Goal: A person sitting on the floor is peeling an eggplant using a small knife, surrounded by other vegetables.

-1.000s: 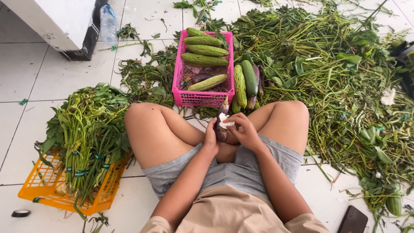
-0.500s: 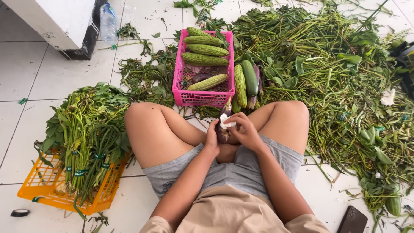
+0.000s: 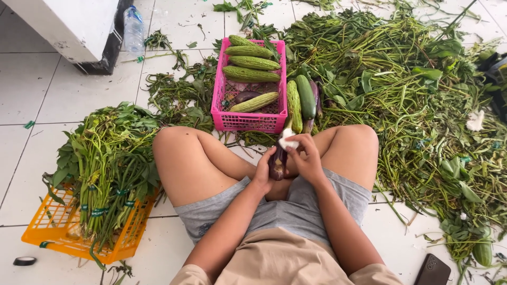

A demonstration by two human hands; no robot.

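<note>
Head view: a person sits cross-legged on a white tiled floor (image 3: 68, 100). The left hand (image 3: 263, 170) is curled around a dark purple eggplant (image 3: 278, 162), holding it upright between the knees. The right hand (image 3: 304, 158) is closed on a small white cloth (image 3: 288, 140) pressed against the top of the eggplant.

Just ahead of the knees stands a pink basket (image 3: 248, 120). Across its top lie several bumpy green bitter gourds (image 3: 251, 74), and another eggplant shows low inside it. Beside the basket's right wall, on the floor, lie one more bitter gourd, a smooth green cucumber (image 3: 306, 96) and a purple eggplant.

To the left, an orange crate (image 3: 63, 240) holds bundles of leafy greens (image 3: 108, 158) tied with green bands, their tops spilling over its rim. A large loose heap of green stalks (image 3: 417, 100) covers the floor to the right. A plastic bottle (image 3: 133, 27) stands at the top left, a roll of black tape (image 3: 25, 260) lies at the bottom left, and a phone (image 3: 432, 270) lies at the bottom right.
</note>
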